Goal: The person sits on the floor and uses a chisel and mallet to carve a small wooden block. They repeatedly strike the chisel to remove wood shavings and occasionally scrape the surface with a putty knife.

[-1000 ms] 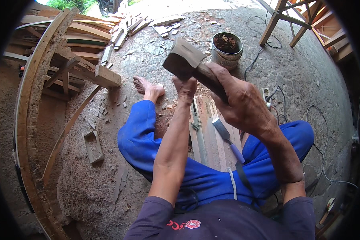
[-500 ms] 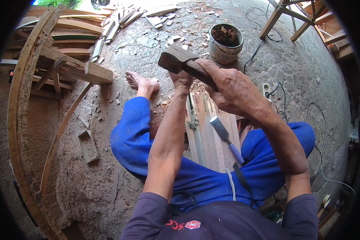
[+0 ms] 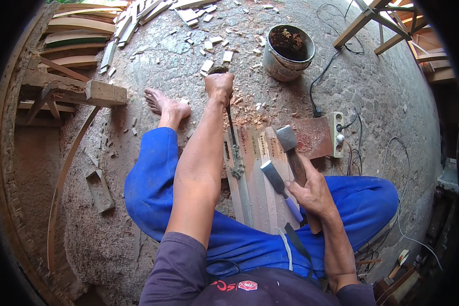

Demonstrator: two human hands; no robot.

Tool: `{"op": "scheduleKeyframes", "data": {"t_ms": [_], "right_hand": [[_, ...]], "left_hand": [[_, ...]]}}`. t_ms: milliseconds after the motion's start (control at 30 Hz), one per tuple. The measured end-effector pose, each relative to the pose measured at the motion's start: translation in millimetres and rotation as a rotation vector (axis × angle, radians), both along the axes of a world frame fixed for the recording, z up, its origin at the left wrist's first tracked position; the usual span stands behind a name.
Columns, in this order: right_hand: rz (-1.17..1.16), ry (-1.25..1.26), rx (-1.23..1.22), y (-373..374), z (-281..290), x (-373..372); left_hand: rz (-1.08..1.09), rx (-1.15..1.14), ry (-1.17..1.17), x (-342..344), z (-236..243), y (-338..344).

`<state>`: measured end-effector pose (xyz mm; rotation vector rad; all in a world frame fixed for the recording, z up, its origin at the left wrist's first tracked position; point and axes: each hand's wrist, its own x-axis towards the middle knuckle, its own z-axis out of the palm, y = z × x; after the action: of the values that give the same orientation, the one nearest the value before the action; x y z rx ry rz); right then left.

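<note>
My left hand is stretched out past the far end of several wooden boards, closed around the top of a chisel. The thin dark shaft of the chisel slants down to the leftmost board, beside grey chips. My right hand grips the wooden handle of a hammer with a block-like head, held low over the right side of the boards. A wide chisel with a purple handle lies across the boards next to the hammer. Rows of small dark slots mark the boards' far ends.
A worn bucket stands beyond my hands. A power strip with cables lies right of a reddish board. Wood offcuts are scattered ahead. At left are a wooden beam and a small open box.
My right hand has swung the hammer down and right, away from my left hand. My left hand appears slightly farther left and up in the picture, and the view has shifted a little.
</note>
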<state>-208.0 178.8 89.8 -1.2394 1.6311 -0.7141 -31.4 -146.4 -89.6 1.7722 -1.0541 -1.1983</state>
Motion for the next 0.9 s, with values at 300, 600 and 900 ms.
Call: {"op": "scheduleKeyframes", "data": {"t_ms": [300, 600, 900], "right_hand": [[-0.039, -0.148, 0.198, 10, -30, 0], [-0.09, -0.252, 0.23, 12, -36, 1], [-0.067, -0.268, 0.235, 9, -61, 6]], "left_hand": [[-0.184, 0.107, 0.178, -8, 46, 21], [-0.436, -0.58, -0.031, -11, 231, 163], [-0.229, -0.782, 0.103, 11, 163, 150]]}}
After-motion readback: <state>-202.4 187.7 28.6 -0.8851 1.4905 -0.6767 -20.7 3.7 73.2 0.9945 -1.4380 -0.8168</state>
